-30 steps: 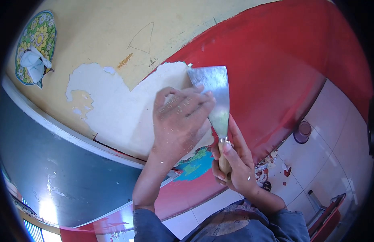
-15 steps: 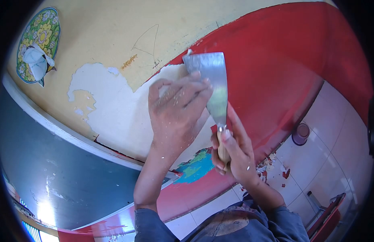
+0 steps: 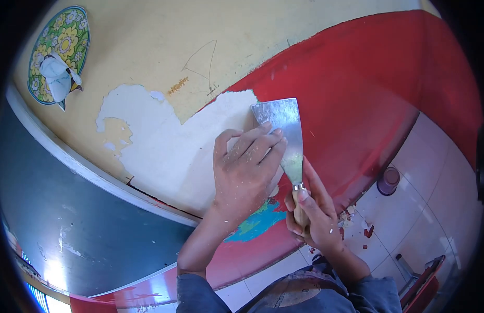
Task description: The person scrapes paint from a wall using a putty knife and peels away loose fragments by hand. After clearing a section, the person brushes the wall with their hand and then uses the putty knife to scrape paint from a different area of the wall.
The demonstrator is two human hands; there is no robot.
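Note:
A metal scraper (image 3: 289,130) with a wooden handle lies against the wall at the edge between bare white plaster (image 3: 158,135) and red paint (image 3: 351,78). My right hand (image 3: 317,214) is wrapped round its handle. My left hand (image 3: 249,167) rests with its fingertips on the left side of the blade, fingers slightly bent and apart. Small pale flakes cling to the back of my left hand. Below my hands shows a turquoise and green patch (image 3: 260,221). Whether the blade's edge is under the paint cannot be made out.
A dark board (image 3: 96,208) with a pale frame (image 3: 96,169) spans the lower left. A flowered decoration (image 3: 64,39) hangs at the upper left. On the tiled floor (image 3: 424,214) are a purple cup (image 3: 389,180), paint chips (image 3: 368,231) and a red object (image 3: 424,287) at the right.
The scraper and both my hands are lower and slightly further right in view. More white plaster shows above and left of the blade. The whole view has shifted a little.

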